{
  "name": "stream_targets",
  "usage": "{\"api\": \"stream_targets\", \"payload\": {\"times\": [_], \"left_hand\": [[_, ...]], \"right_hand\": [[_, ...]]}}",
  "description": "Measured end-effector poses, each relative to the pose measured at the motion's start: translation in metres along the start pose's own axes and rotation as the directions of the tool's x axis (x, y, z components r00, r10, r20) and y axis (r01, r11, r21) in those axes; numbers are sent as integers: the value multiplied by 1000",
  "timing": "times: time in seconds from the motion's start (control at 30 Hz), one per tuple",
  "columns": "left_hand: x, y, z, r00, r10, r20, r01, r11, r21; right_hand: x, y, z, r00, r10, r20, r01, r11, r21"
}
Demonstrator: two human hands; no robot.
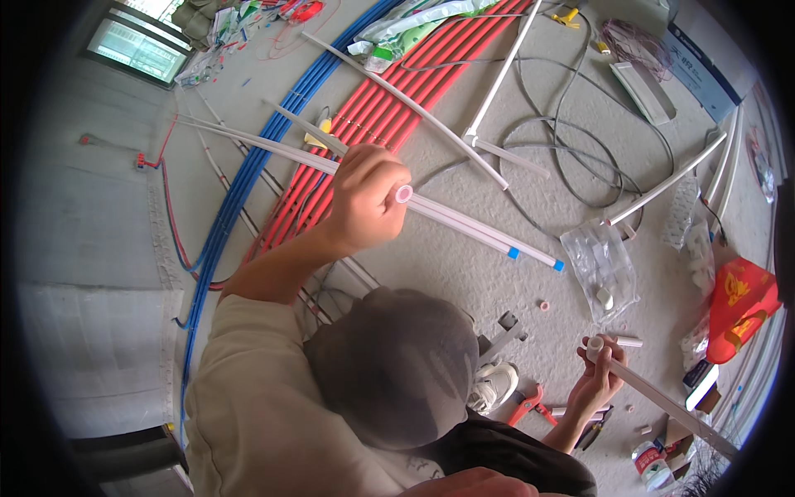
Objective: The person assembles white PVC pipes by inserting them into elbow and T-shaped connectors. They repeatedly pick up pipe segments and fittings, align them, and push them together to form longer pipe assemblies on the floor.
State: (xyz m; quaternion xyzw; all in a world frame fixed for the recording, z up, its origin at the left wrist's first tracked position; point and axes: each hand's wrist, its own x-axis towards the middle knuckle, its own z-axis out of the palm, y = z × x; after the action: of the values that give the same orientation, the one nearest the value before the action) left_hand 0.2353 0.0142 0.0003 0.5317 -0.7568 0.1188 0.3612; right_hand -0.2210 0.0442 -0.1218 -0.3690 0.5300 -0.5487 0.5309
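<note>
A strip of skin [472, 484], seemingly part of one of my hands, shows at the lower edge; which hand it is and its fingers cannot be made out. Directly before me a co-worker in a dark cap [393, 364] and beige shirt squats. The co-worker's left hand [368, 199] is closed round several pale plastic pipes [464, 228], two with blue ends. In the co-worker's right hand [603, 374] is a white pipe fitting [595, 346], beside a pale pipe [671, 406] slanting to the lower right.
Red pipes [397, 91] and blue pipes [240, 182] run along the concrete floor. Grey cable [571, 149] lies looped among loose white pipes [406, 103]. A clear bag [600, 269], red pipe cutter [530, 406], bottle [652, 465] and red bag [737, 306] lie to the right.
</note>
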Motion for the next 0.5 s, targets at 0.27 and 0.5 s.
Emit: {"api": "stream_targets", "payload": {"times": [0.27, 0.5], "left_hand": [[5, 22, -30, 996, -42, -83, 33, 994, -106], [-7, 13, 24, 922, 70, 381, 81, 927, -367]], "right_hand": [[-4, 3, 4, 999, 44, 7, -44, 999, 24], [-10, -1, 4, 991, 113, 75, -114, 993, 12]]}}
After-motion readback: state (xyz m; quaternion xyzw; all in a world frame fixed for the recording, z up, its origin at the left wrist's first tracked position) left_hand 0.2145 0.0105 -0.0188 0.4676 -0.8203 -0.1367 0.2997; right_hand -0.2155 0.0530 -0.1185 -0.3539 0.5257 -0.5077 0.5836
